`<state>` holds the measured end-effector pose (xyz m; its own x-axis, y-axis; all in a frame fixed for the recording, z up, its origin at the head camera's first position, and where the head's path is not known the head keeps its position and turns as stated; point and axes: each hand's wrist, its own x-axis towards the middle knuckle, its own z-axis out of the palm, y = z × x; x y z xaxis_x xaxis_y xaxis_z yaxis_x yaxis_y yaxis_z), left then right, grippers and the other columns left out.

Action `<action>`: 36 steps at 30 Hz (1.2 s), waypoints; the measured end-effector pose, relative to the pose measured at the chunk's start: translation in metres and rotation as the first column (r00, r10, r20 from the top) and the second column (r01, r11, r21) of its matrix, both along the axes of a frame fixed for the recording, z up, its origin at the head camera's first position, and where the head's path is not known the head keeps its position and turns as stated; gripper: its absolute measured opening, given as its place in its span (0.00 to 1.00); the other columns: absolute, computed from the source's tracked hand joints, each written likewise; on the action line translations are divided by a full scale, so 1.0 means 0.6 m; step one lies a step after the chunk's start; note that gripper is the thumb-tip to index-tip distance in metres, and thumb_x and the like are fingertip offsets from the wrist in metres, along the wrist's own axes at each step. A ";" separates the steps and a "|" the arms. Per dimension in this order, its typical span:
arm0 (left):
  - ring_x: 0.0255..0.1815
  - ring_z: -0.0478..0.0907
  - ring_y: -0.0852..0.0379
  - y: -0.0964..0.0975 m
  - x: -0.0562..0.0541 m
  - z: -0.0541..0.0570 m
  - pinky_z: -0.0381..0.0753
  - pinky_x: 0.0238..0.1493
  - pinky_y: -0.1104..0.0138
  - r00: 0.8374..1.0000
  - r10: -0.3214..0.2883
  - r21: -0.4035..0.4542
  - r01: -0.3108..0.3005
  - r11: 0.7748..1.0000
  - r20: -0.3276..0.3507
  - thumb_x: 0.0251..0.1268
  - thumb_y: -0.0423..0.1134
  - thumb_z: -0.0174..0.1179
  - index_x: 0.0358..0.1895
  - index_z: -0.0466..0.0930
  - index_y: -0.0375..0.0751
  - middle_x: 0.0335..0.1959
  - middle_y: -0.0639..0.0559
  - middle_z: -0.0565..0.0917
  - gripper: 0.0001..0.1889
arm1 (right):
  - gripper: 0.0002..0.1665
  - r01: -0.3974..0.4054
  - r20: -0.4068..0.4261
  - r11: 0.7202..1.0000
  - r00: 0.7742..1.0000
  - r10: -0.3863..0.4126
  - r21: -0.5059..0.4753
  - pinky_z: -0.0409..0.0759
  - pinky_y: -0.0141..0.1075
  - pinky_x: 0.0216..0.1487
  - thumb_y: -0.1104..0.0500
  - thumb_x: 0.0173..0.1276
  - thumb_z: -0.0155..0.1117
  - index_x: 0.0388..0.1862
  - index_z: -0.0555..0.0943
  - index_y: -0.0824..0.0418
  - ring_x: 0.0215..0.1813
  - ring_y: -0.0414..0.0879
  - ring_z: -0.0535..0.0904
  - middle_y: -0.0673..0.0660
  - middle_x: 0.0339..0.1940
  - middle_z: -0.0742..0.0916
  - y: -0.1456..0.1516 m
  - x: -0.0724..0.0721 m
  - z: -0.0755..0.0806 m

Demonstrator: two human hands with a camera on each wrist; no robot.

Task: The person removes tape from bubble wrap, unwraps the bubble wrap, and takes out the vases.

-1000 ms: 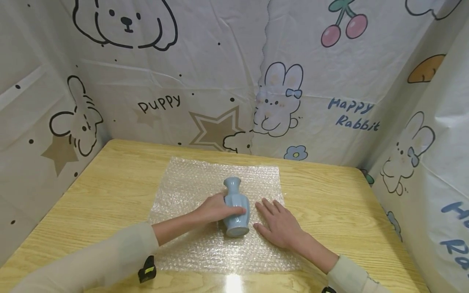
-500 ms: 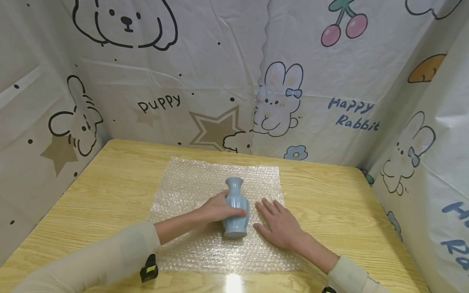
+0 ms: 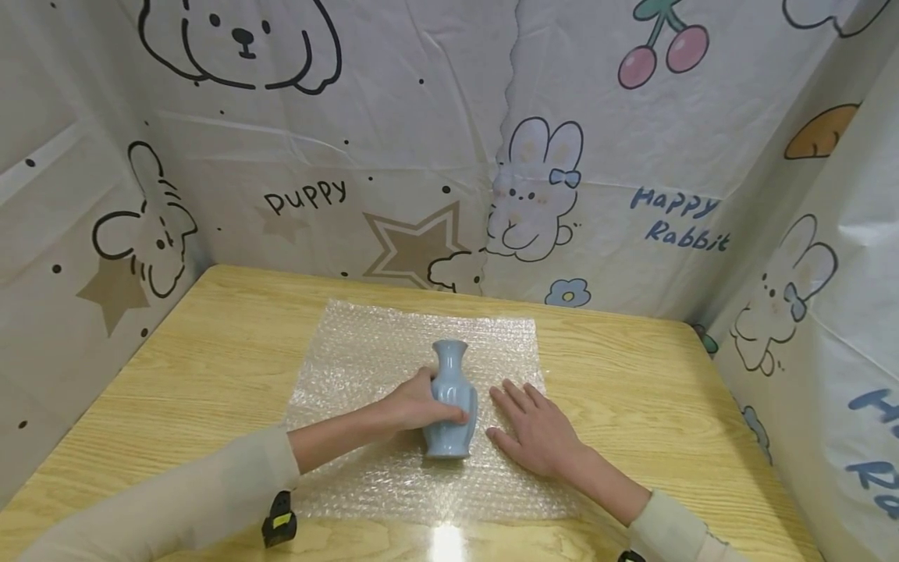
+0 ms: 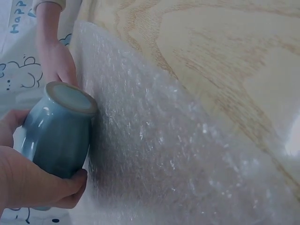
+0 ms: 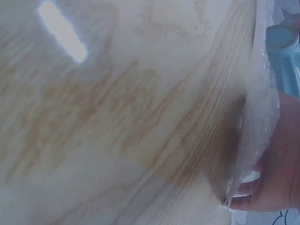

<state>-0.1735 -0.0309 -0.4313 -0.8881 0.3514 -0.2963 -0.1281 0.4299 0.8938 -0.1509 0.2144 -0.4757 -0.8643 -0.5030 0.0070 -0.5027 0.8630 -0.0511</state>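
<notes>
A glossy light-blue vase (image 3: 453, 386) with a narrow neck and flared mouth is over the middle of a bubble wrap sheet (image 3: 365, 343). My left hand (image 3: 414, 402) grips its body from the left, thumb across the near side. In the left wrist view, the vase's unglazed foot ring (image 4: 70, 98) faces the camera. Whether the base touches the sheet I cannot tell. To the right of the vase, my right hand (image 3: 534, 429) lies palm down with fingers spread, resting on the sheet's right side. The right wrist view shows it at the edge of the bubble wrap (image 5: 262, 108).
The sheet lies on a wood-grain table (image 3: 632, 390). A cartoon-printed cloth (image 3: 393, 140) hangs around the back and both sides. A bright light reflection shows near the table's front.
The left hand has turned the vase, so its base, visible before in the head view, no longer shows. Its lower end has shifted slightly left. The right hand stays put.
</notes>
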 end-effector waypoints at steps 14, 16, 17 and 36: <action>0.48 0.79 0.44 -0.009 0.004 0.012 0.81 0.55 0.49 0.996 -0.067 0.071 0.063 0.995 0.056 0.43 0.33 0.76 0.66 0.59 0.25 0.49 0.40 0.77 0.46 | 0.39 -0.006 0.004 1.000 1.000 0.006 -0.017 0.64 0.55 0.71 0.39 0.76 0.51 0.76 0.65 0.62 0.73 0.66 0.63 0.66 0.75 0.69 -0.002 0.001 0.002; 0.48 0.79 0.44 -0.011 0.005 0.014 0.80 0.55 0.48 0.995 -0.073 0.087 0.068 0.994 0.061 0.43 0.32 0.76 0.66 0.59 0.26 0.49 0.39 0.77 0.46 | 0.38 -0.013 -0.006 1.000 1.000 0.012 -0.018 0.63 0.55 0.72 0.40 0.76 0.51 0.76 0.66 0.62 0.73 0.65 0.63 0.66 0.74 0.69 -0.002 0.001 0.001; 0.48 0.79 0.44 -0.012 0.005 0.014 0.80 0.56 0.48 0.995 -0.075 0.092 0.069 0.993 0.063 0.42 0.32 0.76 0.66 0.59 0.26 0.49 0.39 0.77 0.46 | 0.38 -0.015 -0.011 1.000 1.000 0.015 -0.018 0.63 0.54 0.72 0.40 0.76 0.51 0.76 0.66 0.63 0.73 0.65 0.64 0.66 0.74 0.69 -0.001 0.001 0.001; 0.49 0.79 0.47 -0.024 0.013 0.016 0.78 0.58 0.48 0.989 -0.145 0.151 0.140 0.979 0.027 0.42 0.32 0.75 0.70 0.56 0.31 0.49 0.43 0.79 0.49 | 0.38 -0.003 -0.014 1.000 1.000 0.003 -0.026 0.67 0.58 0.68 0.40 0.76 0.52 0.75 0.66 0.62 0.71 0.67 0.64 0.66 0.74 0.69 -0.002 0.003 0.003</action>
<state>-0.1657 -0.0455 -0.4216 -0.8148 0.5161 -0.2642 -0.1102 0.3095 0.9445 -0.1491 0.2129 -0.4736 -0.8624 -0.5052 0.0316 -0.5062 0.8599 -0.0663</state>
